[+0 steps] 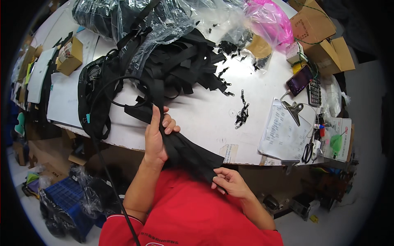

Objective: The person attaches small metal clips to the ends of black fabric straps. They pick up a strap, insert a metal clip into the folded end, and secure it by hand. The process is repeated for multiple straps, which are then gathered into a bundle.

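Near the table's front edge my left hand [158,137] is closed round black fabric strips [186,153], its thumb pointing up along them. The strips hang over the edge in front of my red shirt. At their lower right end, my right hand [230,182] pinches the strip's edge between thumb and fingers. Beyond my left hand lies a heap of similar black strips [184,61]. Small black zipper sliders [242,117] with metal pulls lie in a cluster on the white table [197,119], and more are scattered beside the heap.
Clear plastic bags [164,37] and a pink bag [273,20] cover the far side. A black mesh bag [92,94] and cable stand left. On the right are a clipboard with papers [283,131], scissors [307,152], a phone [300,80], a calculator [314,92] and cardboard boxes [314,24].
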A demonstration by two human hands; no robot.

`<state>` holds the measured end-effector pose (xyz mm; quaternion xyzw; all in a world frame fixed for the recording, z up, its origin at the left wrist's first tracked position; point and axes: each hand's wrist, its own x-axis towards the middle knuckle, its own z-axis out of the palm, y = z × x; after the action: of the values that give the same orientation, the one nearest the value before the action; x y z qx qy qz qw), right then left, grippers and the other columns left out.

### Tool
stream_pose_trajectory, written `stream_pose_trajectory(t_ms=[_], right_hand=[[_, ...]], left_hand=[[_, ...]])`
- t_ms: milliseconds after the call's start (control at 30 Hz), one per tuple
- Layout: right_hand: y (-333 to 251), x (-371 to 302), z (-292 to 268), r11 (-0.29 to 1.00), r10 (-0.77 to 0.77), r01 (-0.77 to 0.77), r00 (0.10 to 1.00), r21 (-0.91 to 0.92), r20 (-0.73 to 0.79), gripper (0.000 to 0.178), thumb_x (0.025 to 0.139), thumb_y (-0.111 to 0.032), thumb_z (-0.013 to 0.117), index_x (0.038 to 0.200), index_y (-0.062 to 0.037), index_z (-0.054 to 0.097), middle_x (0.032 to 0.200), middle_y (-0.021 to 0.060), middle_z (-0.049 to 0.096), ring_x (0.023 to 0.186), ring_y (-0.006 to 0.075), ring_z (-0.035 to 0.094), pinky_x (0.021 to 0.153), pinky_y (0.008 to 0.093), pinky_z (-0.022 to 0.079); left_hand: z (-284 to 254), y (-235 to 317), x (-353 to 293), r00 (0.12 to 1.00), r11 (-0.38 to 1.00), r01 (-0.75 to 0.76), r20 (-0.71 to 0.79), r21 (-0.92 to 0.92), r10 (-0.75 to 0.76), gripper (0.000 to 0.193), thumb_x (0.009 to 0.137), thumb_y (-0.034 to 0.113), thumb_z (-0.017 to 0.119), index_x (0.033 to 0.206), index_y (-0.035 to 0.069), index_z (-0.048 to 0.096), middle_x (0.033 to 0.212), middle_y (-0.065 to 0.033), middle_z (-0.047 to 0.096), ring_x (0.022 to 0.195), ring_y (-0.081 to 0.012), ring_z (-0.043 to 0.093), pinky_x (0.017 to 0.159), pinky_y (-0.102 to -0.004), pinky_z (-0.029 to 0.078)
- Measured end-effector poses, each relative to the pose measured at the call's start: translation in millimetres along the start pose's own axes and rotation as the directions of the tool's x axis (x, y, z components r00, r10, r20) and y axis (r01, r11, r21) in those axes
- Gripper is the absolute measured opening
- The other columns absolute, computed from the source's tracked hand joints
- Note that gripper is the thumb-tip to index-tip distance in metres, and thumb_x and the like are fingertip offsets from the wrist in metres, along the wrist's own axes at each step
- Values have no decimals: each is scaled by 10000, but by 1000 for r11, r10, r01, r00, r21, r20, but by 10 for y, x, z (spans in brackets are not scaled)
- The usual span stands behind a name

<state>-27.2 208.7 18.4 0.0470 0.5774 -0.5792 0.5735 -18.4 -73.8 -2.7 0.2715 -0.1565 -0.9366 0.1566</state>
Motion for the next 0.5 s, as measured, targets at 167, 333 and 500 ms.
stream_pose_trajectory(t_ms=[167, 333, 500], right_hand=[[-219, -255, -15, 965, 97, -127, 986, -230, -134, 207, 972, -159, 663, 1085, 13, 667, 681, 0, 641, 514, 32, 508, 468, 196, 378], [-410, -1034, -346, 977, -213, 213, 977, -19, 28, 165, 838, 16, 626, 919, 144, 690, 529, 88, 593, 382, 121, 524, 353, 264, 384], [-749, -1189, -91, 791, -607, 609, 765, -67, -213, 282, 856, -37, 658, 1077, 139, 654, 692, 203, 696, 412, 135, 575, 389, 254, 457]], left_hand=[[17, -107, -56, 999, 1000, 23, -46, -2, -23, 181, 1050, 285, 560, 1099, 112, 544, 815, 18, 507, 725, -97, 523, 768, -338, 508], [-17, -76, -79, 1000, 995, 0, -29, 96, 3, 185, 1047, 284, 564, 1140, 129, 523, 895, -14, 562, 792, -117, 581, 769, -383, 547], [-15, -236, -205, 963, 972, 180, 173, 151, -205, 254, 1091, 300, 449, 1200, 79, 510, 720, 38, 405, 543, -65, 417, 677, -360, 560]])
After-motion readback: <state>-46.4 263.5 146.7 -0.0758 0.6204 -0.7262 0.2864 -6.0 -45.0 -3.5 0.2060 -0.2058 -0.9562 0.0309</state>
